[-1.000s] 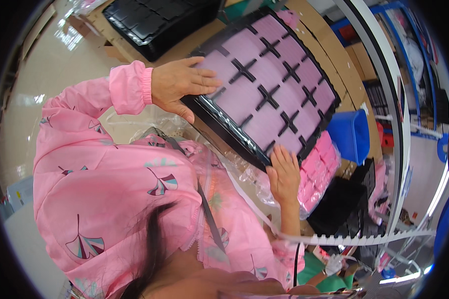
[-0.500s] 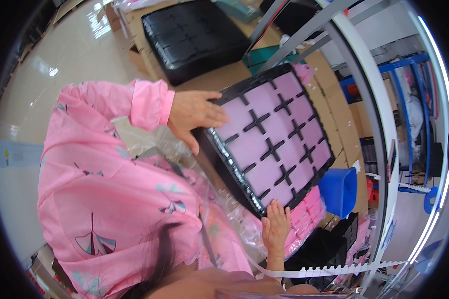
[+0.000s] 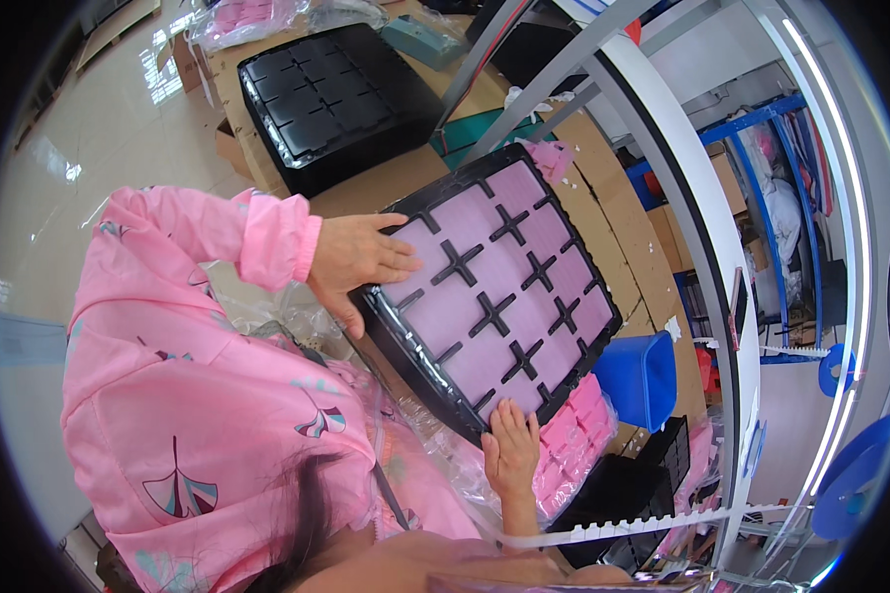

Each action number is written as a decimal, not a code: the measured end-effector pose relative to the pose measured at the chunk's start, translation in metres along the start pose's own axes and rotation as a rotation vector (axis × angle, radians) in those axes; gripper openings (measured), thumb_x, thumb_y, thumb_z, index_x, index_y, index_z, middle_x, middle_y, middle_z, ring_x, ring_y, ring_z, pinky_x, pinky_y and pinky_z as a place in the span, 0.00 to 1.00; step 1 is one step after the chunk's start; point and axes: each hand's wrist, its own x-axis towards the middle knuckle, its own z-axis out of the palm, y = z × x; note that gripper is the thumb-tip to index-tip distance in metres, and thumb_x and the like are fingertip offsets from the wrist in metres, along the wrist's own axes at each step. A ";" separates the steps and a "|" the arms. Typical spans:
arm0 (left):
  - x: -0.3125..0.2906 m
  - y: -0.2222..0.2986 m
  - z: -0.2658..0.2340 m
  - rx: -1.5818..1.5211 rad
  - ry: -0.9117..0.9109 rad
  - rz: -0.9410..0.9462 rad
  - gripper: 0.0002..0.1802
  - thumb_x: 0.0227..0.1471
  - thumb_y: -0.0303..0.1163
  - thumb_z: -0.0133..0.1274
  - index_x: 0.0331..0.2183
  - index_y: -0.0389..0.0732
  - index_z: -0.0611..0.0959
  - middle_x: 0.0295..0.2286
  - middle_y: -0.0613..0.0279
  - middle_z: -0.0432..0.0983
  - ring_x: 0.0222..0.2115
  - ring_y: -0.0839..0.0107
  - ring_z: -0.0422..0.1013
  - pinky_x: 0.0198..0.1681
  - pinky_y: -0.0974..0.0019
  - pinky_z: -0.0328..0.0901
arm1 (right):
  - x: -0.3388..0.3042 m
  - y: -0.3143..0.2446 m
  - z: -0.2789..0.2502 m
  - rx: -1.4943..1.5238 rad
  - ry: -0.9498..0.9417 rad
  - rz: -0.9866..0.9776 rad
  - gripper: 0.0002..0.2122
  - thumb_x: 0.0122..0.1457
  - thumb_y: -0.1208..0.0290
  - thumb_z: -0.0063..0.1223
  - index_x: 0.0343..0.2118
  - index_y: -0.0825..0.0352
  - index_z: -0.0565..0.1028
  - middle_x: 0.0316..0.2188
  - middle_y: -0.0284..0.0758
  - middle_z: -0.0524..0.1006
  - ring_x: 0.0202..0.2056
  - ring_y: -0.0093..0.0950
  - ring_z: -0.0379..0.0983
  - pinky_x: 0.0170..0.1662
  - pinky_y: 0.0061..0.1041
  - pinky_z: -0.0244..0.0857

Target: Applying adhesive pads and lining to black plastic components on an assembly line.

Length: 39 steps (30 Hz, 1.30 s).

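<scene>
A black plastic tray stack [image 3: 405, 346] lies in front of me, its top divided by black cross-shaped pieces. Flat lilac-pink panels [image 3: 485, 222] fill the spaces between the crosses. Across the near left corner lies my left hand [image 3: 358, 259], fingers stretched over the rim and thumb spread down the side. My right hand [image 3: 512, 447] rests with extended fingers on the near right corner, touching the rim and the panel edge. Neither hand is wrapped round anything. What lies beneath the top layer is hidden.
Another black tray stack [image 3: 336, 99] stands at the far left of the cardboard-covered table [image 3: 623, 232]. A blue bin [image 3: 643, 381], wrapped pink pieces [image 3: 576, 425] and black trays [image 3: 613, 499] sit to the right. A grey metal frame [image 3: 554, 74] rises behind.
The whole scene has shifted left in the picture as the view turned. Both hands keep about the same places on the tray stack.
</scene>
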 end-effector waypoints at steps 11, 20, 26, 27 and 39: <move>0.005 -0.003 -0.002 -0.023 0.012 0.006 0.47 0.31 0.63 0.53 0.41 0.29 0.69 0.46 0.44 0.63 0.47 0.50 0.61 0.52 0.43 0.45 | 0.008 0.005 0.007 0.001 0.085 0.002 0.14 0.49 0.68 0.50 0.37 0.70 0.72 0.43 0.41 0.71 0.47 0.36 0.65 0.53 0.42 0.47; 0.005 0.007 0.000 0.011 0.009 -0.038 0.47 0.33 0.64 0.51 0.43 0.30 0.69 0.46 0.45 0.63 0.48 0.52 0.61 0.53 0.44 0.43 | 0.005 0.000 0.011 -0.072 0.100 0.053 0.14 0.48 0.67 0.51 0.36 0.69 0.72 0.43 0.39 0.71 0.48 0.33 0.64 0.53 0.42 0.47; -0.011 0.006 -0.006 0.036 0.038 -0.067 0.44 0.35 0.63 0.51 0.40 0.29 0.71 0.46 0.48 0.64 0.49 0.55 0.60 0.54 0.46 0.43 | -0.024 0.002 0.006 -0.043 0.110 0.067 0.18 0.44 0.68 0.54 0.39 0.70 0.71 0.45 0.40 0.69 0.50 0.36 0.62 0.55 0.43 0.43; -0.013 0.009 -0.004 0.044 0.070 -0.084 0.43 0.36 0.62 0.51 0.41 0.30 0.71 0.46 0.49 0.64 0.49 0.56 0.60 0.54 0.46 0.43 | -0.024 0.002 0.007 -0.043 0.107 0.066 0.18 0.44 0.68 0.54 0.39 0.70 0.71 0.45 0.40 0.69 0.50 0.36 0.62 0.55 0.43 0.43; 0.040 0.070 0.049 -0.069 0.242 -0.145 0.36 0.33 0.43 0.58 0.46 0.41 0.69 0.51 0.60 0.58 0.55 0.61 0.51 0.57 0.52 0.41 | -0.030 -0.004 0.018 0.089 0.218 0.120 0.15 0.42 0.74 0.57 0.35 0.70 0.71 0.45 0.41 0.69 0.51 0.37 0.61 0.52 0.45 0.48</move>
